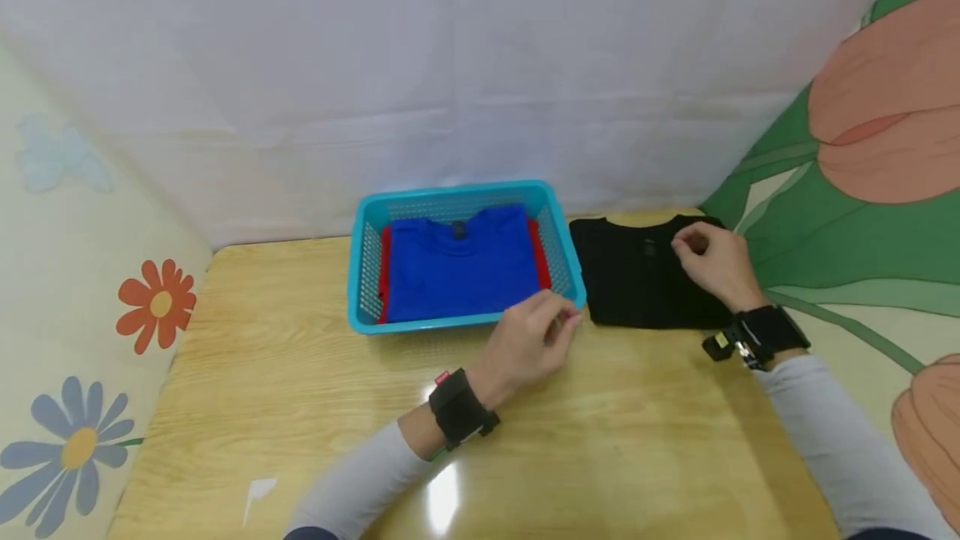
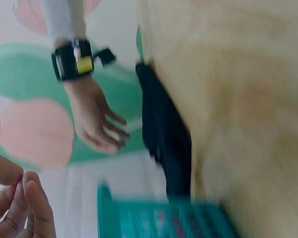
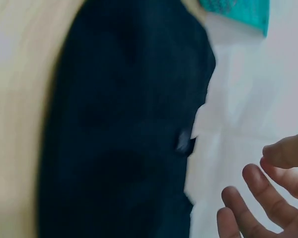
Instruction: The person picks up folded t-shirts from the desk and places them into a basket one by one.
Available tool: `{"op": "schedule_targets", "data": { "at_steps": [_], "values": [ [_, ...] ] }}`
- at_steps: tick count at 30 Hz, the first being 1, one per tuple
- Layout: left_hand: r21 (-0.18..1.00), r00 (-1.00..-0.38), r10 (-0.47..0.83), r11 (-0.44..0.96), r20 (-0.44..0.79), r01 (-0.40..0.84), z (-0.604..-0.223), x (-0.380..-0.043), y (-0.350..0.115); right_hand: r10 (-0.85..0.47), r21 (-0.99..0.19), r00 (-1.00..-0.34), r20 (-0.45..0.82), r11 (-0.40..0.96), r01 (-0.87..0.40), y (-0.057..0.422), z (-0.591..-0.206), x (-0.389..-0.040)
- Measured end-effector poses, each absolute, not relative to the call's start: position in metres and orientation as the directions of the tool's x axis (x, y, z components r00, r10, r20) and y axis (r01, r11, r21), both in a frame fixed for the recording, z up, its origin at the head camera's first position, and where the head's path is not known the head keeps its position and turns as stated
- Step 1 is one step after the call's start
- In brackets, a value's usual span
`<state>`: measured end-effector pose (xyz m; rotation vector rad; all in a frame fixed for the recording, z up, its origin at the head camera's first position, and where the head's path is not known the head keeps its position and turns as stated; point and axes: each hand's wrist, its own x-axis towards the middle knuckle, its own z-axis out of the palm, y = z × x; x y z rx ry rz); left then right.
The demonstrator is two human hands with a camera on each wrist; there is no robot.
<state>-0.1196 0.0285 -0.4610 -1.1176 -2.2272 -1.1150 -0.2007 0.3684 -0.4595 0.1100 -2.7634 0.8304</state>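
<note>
Over the right part of a folded black T-shirt [image 1: 626, 282] hovers my right hand [image 1: 722, 263], its fingers loosely bent and holding nothing. The right wrist view shows its spread fingers [image 3: 258, 183] apart from the cloth. My left hand [image 1: 527, 342] is near the front right corner of a turquoise plastic basket [image 1: 358, 273]. Nothing shows between its bent fingers and thumb; in the left wrist view the fingertips [image 2: 34, 186] come close together. Inside the basket a folded blue T-shirt [image 1: 468, 273] lies on red cloth [image 1: 385, 273], mostly hidden beneath it.
The basket and black T-shirt lie side by side on a wooden table [image 1: 285, 340], at its back edge. A white cloth [image 1: 300, 107] hangs behind. Flower-printed panels [image 1: 885, 273] stand at both sides. Each wrist wears a black strap [image 1: 459, 408] with a small device.
</note>
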Motion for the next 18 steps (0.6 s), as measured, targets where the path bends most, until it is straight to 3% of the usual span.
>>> {"op": "schedule_targets", "data": {
  "at_steps": [3, 6, 13, 18],
  "values": [
    [0.463, -0.551, 0.575, 0.308, 0.605, 0.831, -0.470, -0.111, 0.056, 0.019, -0.524, -0.978, 0.207, 0.847, -0.094, 0.384, -0.465, -0.195],
    [0.445, -0.550, 0.678, 0.349, 0.487, 0.825, -0.483, -0.105, 0.080, -0.002, -0.490, -0.992, 0.125, 0.870, -0.063, 0.395, -0.474, -0.193],
    [0.232, -0.663, 0.714, 0.622, 0.223, 0.748, -0.505, -0.117, 0.131, -0.117, -0.391, -0.991, -0.061, 0.917, -0.084, 0.401, -0.497, -0.197],
    [0.212, -0.734, 0.678, 0.711, 0.048, 0.671, -0.516, -0.127, 0.150, -0.122, -0.374, -0.976, -0.180, 0.926, -0.047, 0.398, -0.504, -0.193]
  ]
}}
